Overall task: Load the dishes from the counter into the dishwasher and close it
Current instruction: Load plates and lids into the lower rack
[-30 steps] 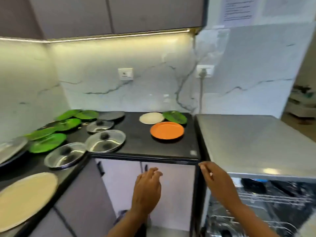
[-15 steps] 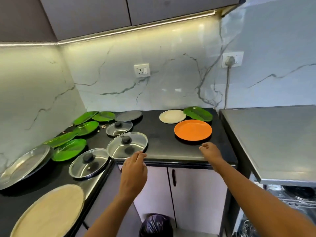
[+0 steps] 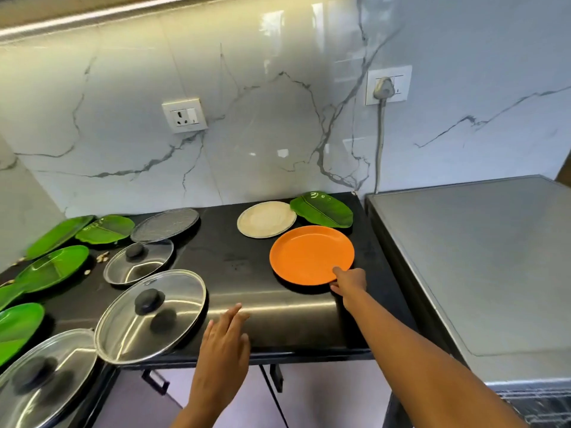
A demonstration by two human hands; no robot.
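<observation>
Where the right hand [image 3: 349, 281] reaches across the counter, its thumb lies on the near rim of the orange plate [image 3: 309, 254] and its fingers curl at the edge below, pinching that rim. The left hand [image 3: 222, 344] hovers at the counter's front edge, fingers straight and close together, holding nothing.

The orange plate is round, smooth and matte. It lies flat toward the right end of the black counter [image 3: 234, 261], whose polished top reflects light near the front. Just behind it sit 2 more dishes: a round, speckled beige plate [image 3: 265, 219] and, touching it, a glossy green leaf plate [image 3: 323, 208] in the back right corner. Neither covers the rim being pinched.

Left of the left hand lie 3 glass lids with steel rims and black knobs. The large lid [image 3: 151, 313] overhangs the counter's front edge, the small lid [image 3: 139, 262] lies behind it, and the corner lid [image 3: 43, 375] sits at the lower left. A round, dark mesh tray [image 3: 165, 224] touches the small lid's far side. Shiny green plates [image 3: 52, 267], ribbed like leaves, crowd the left stretch of counter.

To the right stands the dishwasher [image 3: 479, 257] with a flat brushed-steel top. Its wire rack [image 3: 543, 406] shows blurred at the bottom right corner. The wall behind is glossy white marble with grey veins.
</observation>
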